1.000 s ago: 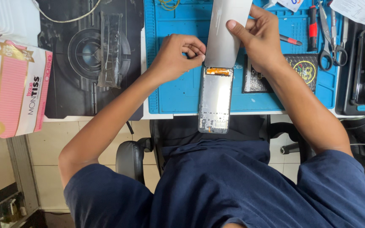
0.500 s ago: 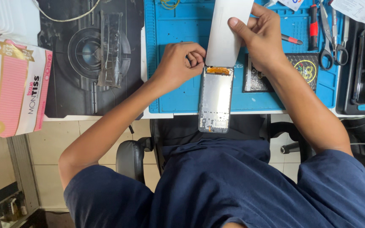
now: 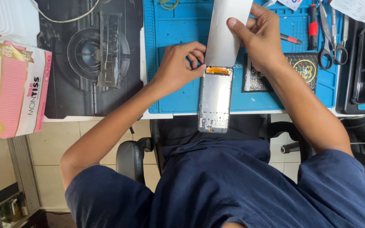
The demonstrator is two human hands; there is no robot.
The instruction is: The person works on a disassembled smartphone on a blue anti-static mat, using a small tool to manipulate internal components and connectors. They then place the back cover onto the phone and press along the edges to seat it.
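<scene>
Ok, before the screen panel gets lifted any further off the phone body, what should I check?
1. Right hand grips the lifted panel: ok.
2. Left hand fingers at the hinge edge beside the orange flex: ok.
3. Flex free of strain: cannot tell.
4. Phone body fully supported: not ok, its lower end overhangs the blue mat and table edge.
5. Scissors lie apart from the hands: ok.

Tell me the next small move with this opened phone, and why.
Probably free the orange ribbon cable at the hinge. The right hand holds the grey panel folded up from the phone body, and the left hand has its fingertips at that joint, which seems to be the only link between the two halves.
</scene>
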